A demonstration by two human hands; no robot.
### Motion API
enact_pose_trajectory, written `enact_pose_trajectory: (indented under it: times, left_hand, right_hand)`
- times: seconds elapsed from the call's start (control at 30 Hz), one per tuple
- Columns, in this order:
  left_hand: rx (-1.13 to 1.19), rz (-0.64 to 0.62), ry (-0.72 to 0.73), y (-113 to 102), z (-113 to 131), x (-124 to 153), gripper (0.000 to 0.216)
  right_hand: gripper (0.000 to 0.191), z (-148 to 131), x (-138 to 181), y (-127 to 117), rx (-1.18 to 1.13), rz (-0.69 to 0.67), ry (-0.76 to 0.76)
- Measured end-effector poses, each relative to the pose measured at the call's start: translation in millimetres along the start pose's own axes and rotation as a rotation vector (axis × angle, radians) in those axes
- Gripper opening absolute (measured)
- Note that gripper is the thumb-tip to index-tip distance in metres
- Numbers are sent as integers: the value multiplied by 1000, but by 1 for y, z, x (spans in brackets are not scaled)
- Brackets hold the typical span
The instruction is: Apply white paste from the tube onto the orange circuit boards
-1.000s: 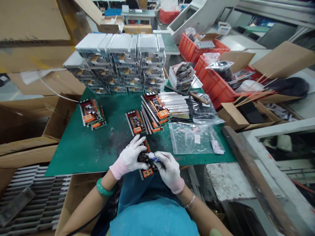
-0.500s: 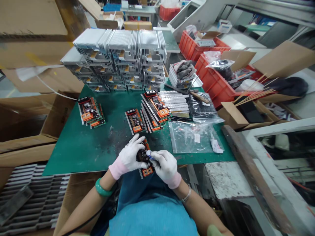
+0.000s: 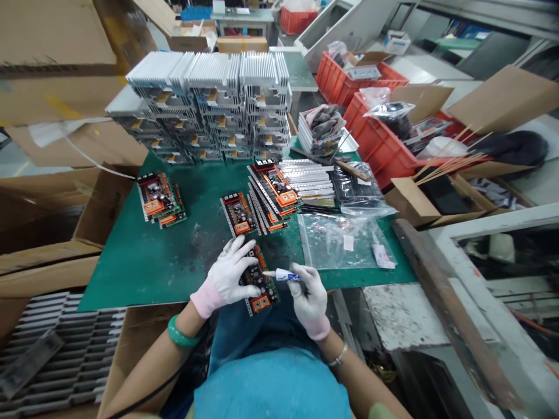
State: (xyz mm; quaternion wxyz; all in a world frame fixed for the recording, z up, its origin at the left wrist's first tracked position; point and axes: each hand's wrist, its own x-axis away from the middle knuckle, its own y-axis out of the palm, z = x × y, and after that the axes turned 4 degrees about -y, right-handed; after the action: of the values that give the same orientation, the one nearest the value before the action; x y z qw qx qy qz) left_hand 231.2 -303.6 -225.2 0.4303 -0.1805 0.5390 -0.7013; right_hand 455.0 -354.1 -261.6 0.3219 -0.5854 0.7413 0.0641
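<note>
A circuit board (image 3: 257, 285) with orange blocks lies at the table's front edge, tilted and partly covered by my fingers. My left hand (image 3: 229, 273), in a white glove with a pink cuff, grips its left side, thumb and fingers on the board. In my gloved right hand (image 3: 309, 299) is a white-and-blue pen-like tube (image 3: 287, 275). Its thin tip points left at the board; whether it touches I cannot tell. Just beyond the left fingertips lies another circuit board (image 3: 239, 214), beside a fanned stack of boards (image 3: 279, 195).
Finned metal heat sinks (image 3: 209, 105) are stacked at the table's back. More boards (image 3: 159, 201) lie at the left. To the right are metal strips (image 3: 308, 181), a clear plastic bag (image 3: 327, 247) and red crates (image 3: 375, 137). Cardboard boxes (image 3: 48, 233) flank the table's left.
My right hand has moved right, away from the board's middle, so the tube and more of the board show. My left hand stays on the board, nearly in place.
</note>
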Motion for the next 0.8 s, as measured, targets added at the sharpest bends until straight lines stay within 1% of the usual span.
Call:
enact_pose_trajectory:
  times: [0.1, 0.23, 0.3, 0.43, 0.6, 0.7, 0.8]
  left_hand:
    - [-33, -3, 27, -2, 7, 4, 74]
    - [11, -71, 77, 3, 16, 8, 86]
    - [12, -73, 73, 6, 19, 8, 86]
    - [16, -69, 66, 10, 19, 3, 79]
    - [28, -41, 73, 11, 18, 3, 76]
    - [18, 0, 80, 10, 18, 10, 79]
    - [-12, 35, 82, 9, 18, 18, 78]
  right_hand:
    - [24, 1, 5, -8, -64, -42, 7]
    - [25, 2, 9, -12, -71, -115, -51]
    - [24, 3, 9, -10, -36, -134, -83]
    - [20, 4, 6, -6, 23, -154, -132]
    - [16, 4, 2, 0, 62, -133, -178]
    - [15, 4, 2, 3, 69, -103, -201]
    - [15, 4, 3, 4, 54, -68, -185]
